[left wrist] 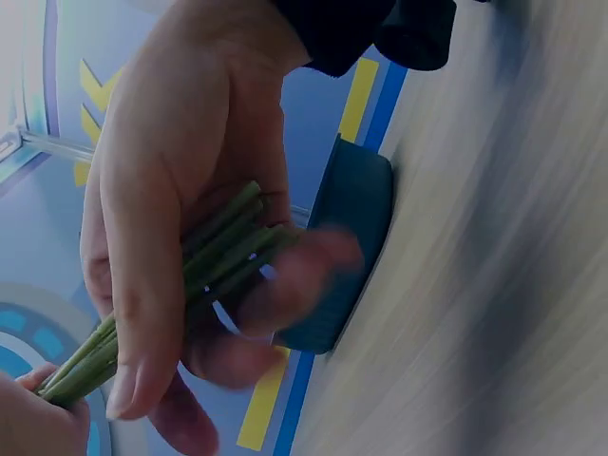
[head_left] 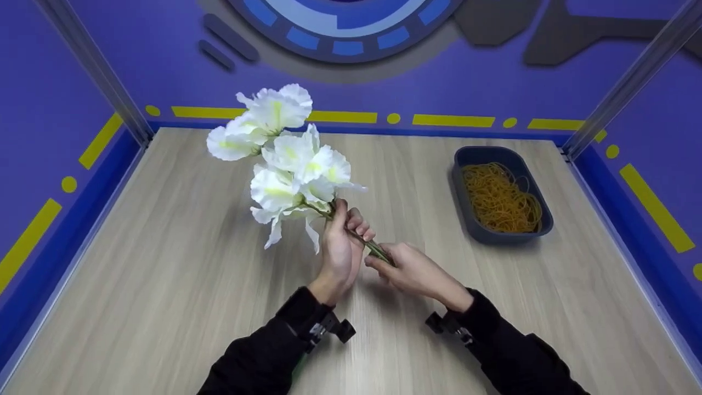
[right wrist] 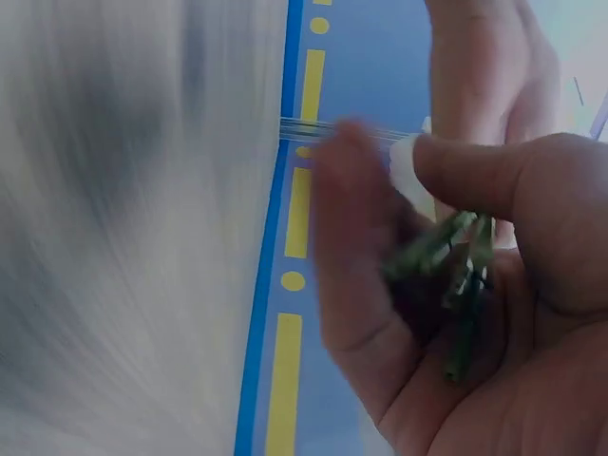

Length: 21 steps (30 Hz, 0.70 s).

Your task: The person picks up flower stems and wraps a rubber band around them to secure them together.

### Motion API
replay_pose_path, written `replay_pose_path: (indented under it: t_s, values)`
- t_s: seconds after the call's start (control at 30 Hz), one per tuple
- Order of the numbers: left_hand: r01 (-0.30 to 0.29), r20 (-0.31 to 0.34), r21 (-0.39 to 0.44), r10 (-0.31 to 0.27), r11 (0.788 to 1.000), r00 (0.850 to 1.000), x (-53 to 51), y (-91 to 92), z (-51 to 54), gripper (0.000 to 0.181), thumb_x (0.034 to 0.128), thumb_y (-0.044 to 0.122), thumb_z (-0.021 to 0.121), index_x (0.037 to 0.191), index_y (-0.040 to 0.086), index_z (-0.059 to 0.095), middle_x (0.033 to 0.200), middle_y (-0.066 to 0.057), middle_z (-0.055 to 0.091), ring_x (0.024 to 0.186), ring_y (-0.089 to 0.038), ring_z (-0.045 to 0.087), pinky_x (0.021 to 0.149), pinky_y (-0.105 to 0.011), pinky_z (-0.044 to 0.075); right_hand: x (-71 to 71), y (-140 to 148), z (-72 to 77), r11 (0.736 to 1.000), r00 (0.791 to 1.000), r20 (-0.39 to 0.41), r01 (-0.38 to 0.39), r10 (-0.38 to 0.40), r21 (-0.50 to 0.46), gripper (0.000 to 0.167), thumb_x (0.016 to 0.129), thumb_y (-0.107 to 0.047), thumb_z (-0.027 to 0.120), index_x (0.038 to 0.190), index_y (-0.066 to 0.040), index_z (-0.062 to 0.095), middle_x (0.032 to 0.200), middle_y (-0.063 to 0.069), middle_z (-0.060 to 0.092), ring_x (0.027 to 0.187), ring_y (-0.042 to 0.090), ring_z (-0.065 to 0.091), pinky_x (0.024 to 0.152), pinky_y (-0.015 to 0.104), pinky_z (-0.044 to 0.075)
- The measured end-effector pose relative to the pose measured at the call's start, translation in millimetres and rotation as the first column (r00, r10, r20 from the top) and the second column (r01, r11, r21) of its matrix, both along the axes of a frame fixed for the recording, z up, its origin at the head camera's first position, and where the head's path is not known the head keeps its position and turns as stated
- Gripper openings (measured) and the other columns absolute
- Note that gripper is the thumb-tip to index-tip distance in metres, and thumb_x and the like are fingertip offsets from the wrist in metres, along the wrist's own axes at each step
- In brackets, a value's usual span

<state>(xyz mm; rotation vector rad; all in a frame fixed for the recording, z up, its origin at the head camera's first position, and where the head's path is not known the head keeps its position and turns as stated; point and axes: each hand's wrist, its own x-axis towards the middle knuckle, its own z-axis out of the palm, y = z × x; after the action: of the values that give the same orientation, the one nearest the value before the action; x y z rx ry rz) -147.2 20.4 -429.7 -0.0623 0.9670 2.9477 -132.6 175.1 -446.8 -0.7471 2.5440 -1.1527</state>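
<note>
A bunch of white artificial flowers [head_left: 299, 167] with yellow-green centres leans up to the left above the table. My left hand [head_left: 343, 247] grips its green stems [head_left: 377, 250] just below the blooms, thumb pointing up along them. Lower down, my right hand [head_left: 408, 269] holds the stem ends between thumb and curled fingers. In the left wrist view the right hand [left wrist: 161, 190] wraps the stems [left wrist: 81, 370], some fingers blurred. The right wrist view shows the cut stem ends [right wrist: 461, 342] lying inside the right palm.
On the right of the wooden table [head_left: 164, 263] stands a dark grey bin [head_left: 465, 216] holding a heap of tan rubber bands [head_left: 502, 197]. Blue panels with yellow dashes [head_left: 452, 120] wall in the back and both sides, with metal posts at the corners.
</note>
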Motion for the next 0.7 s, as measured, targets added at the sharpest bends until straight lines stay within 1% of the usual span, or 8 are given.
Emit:
replay_pose_path:
  t_s: [0.03, 0.1, 0.17, 0.27, 0.37, 0.5, 0.6, 0.7]
  values:
    - [0.001, 0.001, 0.0, -0.001, 1.0, 1.0, -0.1, 0.3, 0.2, 0.026, 0.1116, 0.029, 0.034, 0.09, 0.016, 0.031, 0.073, 0.002, 0.029, 0.065, -0.013, 0.03, 0.059, -0.023, 0.03, 0.3, -0.6, -0.4, 1.0, 1.0, -0.015, 0.002, -0.002, 0.016, 0.023, 0.105, -0.026, 0.057, 0.089, -0.01, 0.064, 0.07, -0.003, 0.06, 0.056, 0.011, 0.053, 0.05, 0.024, 0.042]
    - [0.001, 0.0, 0.0, -0.001, 1.0, 1.0, -0.7, 0.0, 0.2, 0.026, 0.1114, 0.03, 0.035, 0.09, 0.016, 0.031, 0.073, 0.002, 0.029, 0.065, -0.013, 0.031, 0.059, -0.024, 0.031, 0.8, -1.7, -0.5, 0.998, 0.998, -0.05, 0.027, -0.025, 0.055, 0.029, 0.107, -0.026, 0.053, 0.081, -0.015, 0.058, 0.066, -0.009, 0.048, 0.055, 0.004, 0.041, 0.051, 0.023, 0.036]
    - [0.007, 0.004, 0.001, -0.007, 1.0, 1.0, -1.6, -1.3, -0.8, 0.026, 0.1112, 0.03, 0.037, 0.089, 0.016, 0.033, 0.072, 0.002, 0.03, 0.065, -0.013, 0.032, 0.059, -0.024, 0.033, 0.6, -2.4, -0.1, 0.996, 0.998, -0.046, 0.053, -0.05, 0.077, 0.034, 0.107, -0.025, 0.05, 0.075, -0.018, 0.05, 0.064, -0.011, 0.041, 0.053, 0.005, 0.036, 0.05, 0.023, 0.032]
    - [0.025, 0.029, 0.005, -0.025, 1.0, 0.999, -3.7, -4.6, -3.4, 0.026, 0.1098, 0.026, 0.04, 0.087, 0.015, 0.036, 0.07, 0.002, 0.033, 0.065, -0.014, 0.035, 0.061, -0.026, 0.036, 0.5, -2.6, 0.3, 0.991, 0.996, -0.026, 0.09, -0.088, 0.104, 0.038, 0.106, -0.024, 0.048, 0.068, -0.02, 0.041, 0.059, -0.011, 0.034, 0.05, 0.005, 0.031, 0.048, 0.023, 0.028]
    - [0.048, 0.08, 0.018, -0.049, 0.999, 0.996, -7.0, -9.8, -6.4, 0.029, 0.1058, 0.022, 0.046, 0.079, 0.015, 0.038, 0.065, 0.003, 0.034, 0.063, -0.014, 0.038, 0.061, -0.026, 0.04, 0.4, -2.9, -0.8, 0.989, 0.996, -0.024, 0.09, -0.088, 0.119, 0.037, 0.104, -0.021, 0.048, 0.067, -0.021, 0.041, 0.058, -0.011, 0.034, 0.049, 0.005, 0.031, 0.046, 0.022, 0.027]
    - [0.067, 0.158, 0.077, -0.079, 0.995, 0.984, -11.3, -18.4, -7.3, 0.037, 0.1019, 0.019, 0.052, 0.068, 0.017, 0.037, 0.057, 0.006, 0.034, 0.056, -0.01, 0.037, 0.057, -0.023, 0.039, 2.2, -4.4, -1.2, 0.99, 0.998, -0.018, 0.069, -0.067, 0.125, 0.035, 0.102, -0.02, 0.049, 0.067, -0.021, 0.043, 0.058, -0.012, 0.036, 0.048, 0.005, 0.032, 0.044, 0.022, 0.028]
    - [0.08, 0.183, 0.142, -0.105, 0.987, 0.978, -14.0, -25.0, -5.8, 0.04, 0.1025, 0.018, 0.052, 0.065, 0.018, 0.037, 0.054, 0.008, 0.034, 0.05, -0.007, 0.035, 0.051, -0.02, 0.035, 4.6, -7.1, -1.3, 0.989, 0.998, -0.029, 0.056, -0.053, 0.134, 0.037, 0.103, -0.021, 0.049, 0.067, -0.021, 0.042, 0.057, -0.012, 0.035, 0.048, 0.005, 0.031, 0.044, 0.023, 0.028]
    - [0.086, 0.189, 0.199, -0.124, 0.976, 0.974, -15.9, -31.3, -4.2, 0.043, 0.1032, 0.017, 0.05, 0.063, 0.018, 0.036, 0.051, 0.008, 0.033, 0.045, -0.005, 0.033, 0.046, -0.018, 0.031, 7.7, -11.8, -3.5, 0.989, 0.999, -0.045, 0.035, -0.029, 0.145, 0.037, 0.104, -0.021, 0.047, 0.067, -0.021, 0.041, 0.058, -0.013, 0.033, 0.048, 0.004, 0.03, 0.045, 0.022, 0.029]
